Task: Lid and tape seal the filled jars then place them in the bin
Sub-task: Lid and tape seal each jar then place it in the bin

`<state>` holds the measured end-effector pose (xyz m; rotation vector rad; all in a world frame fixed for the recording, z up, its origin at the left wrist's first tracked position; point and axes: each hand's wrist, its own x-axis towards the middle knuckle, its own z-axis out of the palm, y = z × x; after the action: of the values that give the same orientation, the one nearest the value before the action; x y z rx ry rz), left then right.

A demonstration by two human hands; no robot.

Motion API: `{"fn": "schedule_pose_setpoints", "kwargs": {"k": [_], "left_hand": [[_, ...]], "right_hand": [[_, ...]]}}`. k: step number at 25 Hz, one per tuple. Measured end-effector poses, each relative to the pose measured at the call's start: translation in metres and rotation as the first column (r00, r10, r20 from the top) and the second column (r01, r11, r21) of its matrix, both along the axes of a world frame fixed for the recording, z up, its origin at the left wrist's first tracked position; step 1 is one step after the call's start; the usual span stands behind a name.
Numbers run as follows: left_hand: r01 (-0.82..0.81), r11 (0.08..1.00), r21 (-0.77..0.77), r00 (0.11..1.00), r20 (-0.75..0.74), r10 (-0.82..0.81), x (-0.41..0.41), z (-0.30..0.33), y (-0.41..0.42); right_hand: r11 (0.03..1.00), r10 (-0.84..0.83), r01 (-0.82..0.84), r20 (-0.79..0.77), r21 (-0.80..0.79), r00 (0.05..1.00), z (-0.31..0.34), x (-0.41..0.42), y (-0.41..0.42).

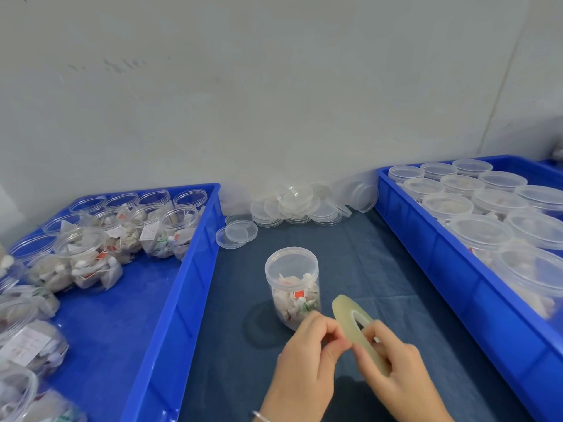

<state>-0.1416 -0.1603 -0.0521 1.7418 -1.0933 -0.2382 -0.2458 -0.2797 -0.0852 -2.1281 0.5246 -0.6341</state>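
With jar (293, 284) lidded just beyond hands: taping step. Right hand (399, 367) gripping tape roll (353, 324), left hand (307, 357) pinching its free end. Next, probably: peel, stick at lid seam.

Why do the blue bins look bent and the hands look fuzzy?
Head view: the wide-angle lens bows the left bin and right bin; the left hand and right hand on the tape roll look smeared, probably motion blur.
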Motion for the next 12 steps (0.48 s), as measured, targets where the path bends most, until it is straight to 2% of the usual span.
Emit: {"fn": "schedule_pose_setpoints", "kwargs": {"k": [3, 5, 7, 12], "left_hand": [[0.015, 0.987, -0.162, 0.997, -0.077, -0.028, 0.003, 0.008, 0.004], [-0.006, 0.995, -0.100, 0.996, -0.089, -0.003, 0.009, 0.005, 0.004], [-0.019, 0.999, -0.048, 0.999, -0.039, 0.017, 0.009, 0.001, 0.002], [-0.110, 0.986, -0.124, 0.993, -0.041, 0.106, 0.008, -0.011, -0.004]], "right_hand": [[0.998, 0.012, -0.015, 0.049, 0.060, 0.999, 0.005, 0.000, -0.005], [0.997, 0.037, -0.040, 0.037, 0.063, 0.999, 0.003, 0.000, -0.004], [0.998, 0.044, -0.044, 0.014, 0.043, 0.999, 0.000, 0.000, -0.003], [0.999, 0.041, -0.041, -0.010, -0.007, 0.999, -0.003, 0.002, -0.002]]}}
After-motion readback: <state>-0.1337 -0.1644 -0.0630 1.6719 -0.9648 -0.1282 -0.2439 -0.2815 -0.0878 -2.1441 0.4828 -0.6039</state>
